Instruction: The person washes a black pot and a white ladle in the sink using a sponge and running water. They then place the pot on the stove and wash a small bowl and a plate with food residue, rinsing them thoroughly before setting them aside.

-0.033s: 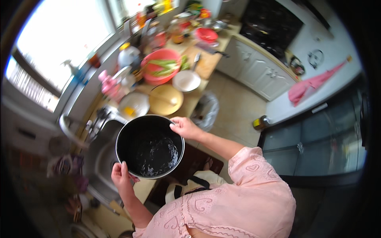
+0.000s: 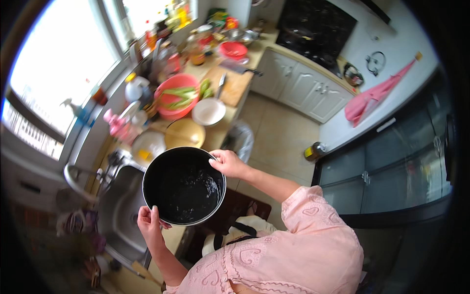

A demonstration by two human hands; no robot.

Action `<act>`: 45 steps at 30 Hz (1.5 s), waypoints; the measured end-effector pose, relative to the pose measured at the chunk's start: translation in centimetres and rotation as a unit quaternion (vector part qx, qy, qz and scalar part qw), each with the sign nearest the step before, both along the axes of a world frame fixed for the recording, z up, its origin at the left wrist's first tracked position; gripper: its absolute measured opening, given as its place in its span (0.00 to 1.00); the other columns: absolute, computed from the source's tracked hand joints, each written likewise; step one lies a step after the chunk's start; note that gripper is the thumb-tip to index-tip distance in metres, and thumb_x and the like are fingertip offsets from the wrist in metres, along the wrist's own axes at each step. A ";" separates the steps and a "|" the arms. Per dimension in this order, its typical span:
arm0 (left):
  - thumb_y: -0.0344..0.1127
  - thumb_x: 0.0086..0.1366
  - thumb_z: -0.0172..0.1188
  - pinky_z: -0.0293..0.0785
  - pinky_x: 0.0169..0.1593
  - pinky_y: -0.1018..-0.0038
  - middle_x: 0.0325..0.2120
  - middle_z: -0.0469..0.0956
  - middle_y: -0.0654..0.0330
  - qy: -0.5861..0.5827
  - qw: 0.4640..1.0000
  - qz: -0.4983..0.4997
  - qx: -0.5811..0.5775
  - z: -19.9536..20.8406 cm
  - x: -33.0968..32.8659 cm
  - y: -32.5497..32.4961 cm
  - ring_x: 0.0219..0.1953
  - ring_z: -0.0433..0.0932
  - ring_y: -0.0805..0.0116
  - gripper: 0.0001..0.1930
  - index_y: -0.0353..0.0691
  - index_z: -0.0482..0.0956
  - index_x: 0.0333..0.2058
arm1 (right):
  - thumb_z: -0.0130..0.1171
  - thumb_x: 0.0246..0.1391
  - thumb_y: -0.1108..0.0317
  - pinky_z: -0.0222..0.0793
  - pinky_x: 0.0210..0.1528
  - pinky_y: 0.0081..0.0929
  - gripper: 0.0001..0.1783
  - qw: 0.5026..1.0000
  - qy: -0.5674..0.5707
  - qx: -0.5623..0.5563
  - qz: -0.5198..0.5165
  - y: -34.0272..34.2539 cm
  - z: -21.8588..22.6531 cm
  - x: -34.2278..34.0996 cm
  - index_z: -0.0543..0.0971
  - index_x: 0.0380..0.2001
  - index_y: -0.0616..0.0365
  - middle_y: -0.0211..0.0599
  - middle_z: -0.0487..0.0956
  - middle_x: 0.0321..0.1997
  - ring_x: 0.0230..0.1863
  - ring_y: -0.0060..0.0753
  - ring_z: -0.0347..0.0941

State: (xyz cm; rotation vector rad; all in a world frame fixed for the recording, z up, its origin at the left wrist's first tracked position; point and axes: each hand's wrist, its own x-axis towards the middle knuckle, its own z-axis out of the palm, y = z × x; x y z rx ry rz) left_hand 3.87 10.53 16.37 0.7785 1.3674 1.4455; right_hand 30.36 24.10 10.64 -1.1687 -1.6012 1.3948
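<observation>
A deep pot [image 2: 183,188] with a black inside and a pale rim is held up between my hands. Clear liquid, probably water, glints on its bottom and right side. My left hand [image 2: 151,219] grips the near left rim, thumb on top and fingers underneath. At the upper right rim, my right hand [image 2: 228,163] is closed on the pot's edge, its thumb over the rim. Whether either hand holds a handle is hidden. The pot overlaps the right edge of the steel sink [image 2: 113,208] and the counter's front edge.
Beyond the pot stand a yellow bowl [image 2: 186,133], a white bowl [image 2: 209,111], and a pink basin [image 2: 178,95] of green vegetables. A knife [image 2: 241,67] lies by the cutting board [image 2: 226,84]. The faucet [image 2: 73,179] arches over the sink. A lined bin [image 2: 238,139] stands beside the counter.
The counter, sink and bowls have shifted left in the view while the pot stays nearly in place between my hands. The liquid's glints have changed shape. Both hands keep their grip.
</observation>
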 end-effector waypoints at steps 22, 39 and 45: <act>0.34 0.58 0.61 0.72 0.21 0.81 0.18 0.71 0.65 -0.034 0.880 -0.473 -0.007 -2.5 51.2 35.2 0.17 0.71 0.78 0.11 0.37 0.66 0.31 | 0.49 0.54 0.75 0.59 0.21 0.14 0.13 0.923 0.007 0.046 -0.381 10.4 3.9 54.5 0.73 0.43 0.66 0.27 0.75 0.22 0.20 0.12 0.65; 0.39 0.69 0.41 0.72 0.24 0.78 0.21 0.73 0.60 -0.136 0.781 -0.602 -0.100 -3.4 80.2 59.2 0.19 0.75 0.70 0.11 0.38 0.65 0.32 | 0.49 0.54 0.74 0.63 0.31 0.14 0.12 0.862 -0.044 0.028 -0.504 28.3 8.1 80.8 0.74 0.42 0.66 0.29 0.78 0.29 0.27 0.14 0.69; 0.37 0.69 0.42 0.72 0.26 0.78 0.21 0.73 0.60 -0.163 0.793 -0.578 -0.107 -2.5 88.7 65.3 0.20 0.75 0.70 0.10 0.36 0.66 0.34 | 0.50 0.54 0.74 0.64 0.36 0.14 0.16 0.878 -0.087 0.035 -0.469 37.1 11.8 89.4 0.72 0.47 0.67 0.31 0.78 0.33 0.32 0.14 0.69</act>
